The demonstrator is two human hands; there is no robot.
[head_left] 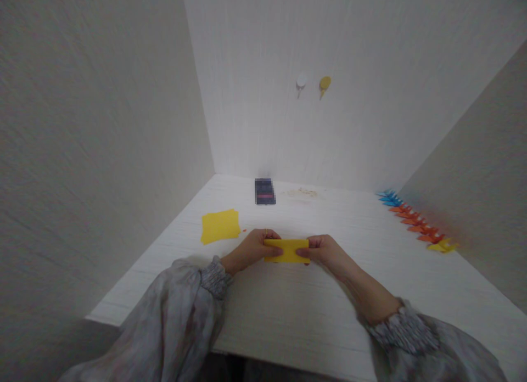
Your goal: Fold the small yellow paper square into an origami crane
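Observation:
Between my two hands is a folded yellow sheet of paper [289,251], a long rectangle held level above the white table. My left hand [256,246] pinches its left end, thumb on the near face and a ring on one finger. At the right end, my right hand [323,248] grips it the same way, with the thumb pointing inward. The other fingers are partly hidden behind the paper. Left of my left hand lies a loose stack of yellow paper sheets [220,226], with a tiny orange scrap [244,230] beside it.
Along the right wall runs a row of folded paper cranes [415,224] in blue, orange, red and yellow. A dark blurred object [264,191] lies at the back of the white table [329,316]. Two hooks [301,81] hang on the back wall; walls flank both sides.

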